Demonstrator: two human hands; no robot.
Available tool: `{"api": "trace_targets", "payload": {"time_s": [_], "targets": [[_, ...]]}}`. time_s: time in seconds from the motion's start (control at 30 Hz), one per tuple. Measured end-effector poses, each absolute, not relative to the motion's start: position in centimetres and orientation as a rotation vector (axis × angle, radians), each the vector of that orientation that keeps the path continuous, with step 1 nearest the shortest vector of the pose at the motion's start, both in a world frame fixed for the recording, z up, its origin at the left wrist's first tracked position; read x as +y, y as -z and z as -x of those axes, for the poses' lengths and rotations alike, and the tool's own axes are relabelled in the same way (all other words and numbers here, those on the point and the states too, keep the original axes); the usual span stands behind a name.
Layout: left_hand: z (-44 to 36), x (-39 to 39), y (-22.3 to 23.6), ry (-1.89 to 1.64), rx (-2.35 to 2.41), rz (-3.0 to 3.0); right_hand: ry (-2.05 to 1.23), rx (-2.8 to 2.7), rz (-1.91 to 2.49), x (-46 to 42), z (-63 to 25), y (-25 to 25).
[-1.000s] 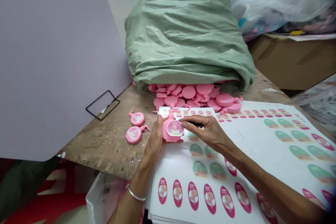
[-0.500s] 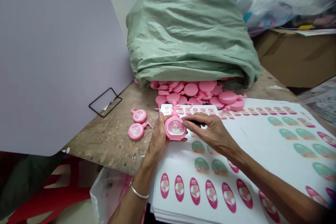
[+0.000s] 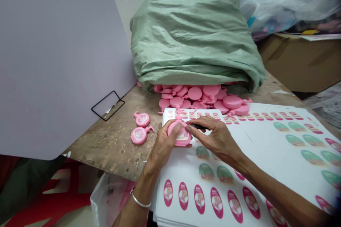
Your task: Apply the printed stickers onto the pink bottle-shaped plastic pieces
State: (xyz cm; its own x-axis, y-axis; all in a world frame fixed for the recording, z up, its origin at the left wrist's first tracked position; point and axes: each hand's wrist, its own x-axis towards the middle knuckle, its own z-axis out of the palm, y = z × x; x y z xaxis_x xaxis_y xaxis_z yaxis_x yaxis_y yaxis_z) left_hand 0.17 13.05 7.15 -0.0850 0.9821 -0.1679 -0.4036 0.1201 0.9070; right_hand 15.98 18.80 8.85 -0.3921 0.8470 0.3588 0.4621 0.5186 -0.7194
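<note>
Nearest the viewer, a silver bangle (image 3: 138, 201) circles the person's left wrist. The left hand (image 3: 162, 147) curls around a flat pink pump bottle (image 3: 183, 139), its fingers (image 3: 173, 129) closed over the bottle's face and hiding most of its label. The right hand (image 3: 218, 139) reaches in from the other side, its fingers (image 3: 199, 121) bent and pinching a thin dark tool (image 3: 198, 126) right beside the bottle. The bottle is held just above a stack of white sheets (image 3: 255, 170) printed with rows of pink and green oval labels.

Just left of the hands, two more pink bottles (image 3: 139, 135) lie on a worn wooden tabletop (image 3: 106, 145). Beyond the sheets, many loose pink bottles (image 3: 202, 95) spill from the mouth of a large green woven sack (image 3: 194, 32).
</note>
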Motion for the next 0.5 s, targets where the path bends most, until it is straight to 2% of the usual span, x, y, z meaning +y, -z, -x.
{"api": "trace_targets", "payload": {"time_s": [0.1,0.27,0.37,0.43,0.5], "targets": [[0.1,12.6,-6.9,-1.309,1.048,-0.816,-0.457,-2.03,1.195,19.3,-16.2,-8.4],[-1.0,11.0,-7.4,-1.182,1.178,-0.81,-0.82,-1.94,1.122,18.3,-14.8,-7.5],[-0.5,9.4,-7.3,-1.147,1.239,-0.71,-0.787,-1.894,1.187,18.7,-14.9,-6.6],[1.3,8.4,-6.8,-1.173,1.404,-0.672,-0.69,-1.876,1.247,20.1,-16.7,-6.1],[4.1,8.0,-6.2,-1.18,1.767,-0.748,-0.598,-1.86,1.324,22.3,-20.0,-5.7]]}}
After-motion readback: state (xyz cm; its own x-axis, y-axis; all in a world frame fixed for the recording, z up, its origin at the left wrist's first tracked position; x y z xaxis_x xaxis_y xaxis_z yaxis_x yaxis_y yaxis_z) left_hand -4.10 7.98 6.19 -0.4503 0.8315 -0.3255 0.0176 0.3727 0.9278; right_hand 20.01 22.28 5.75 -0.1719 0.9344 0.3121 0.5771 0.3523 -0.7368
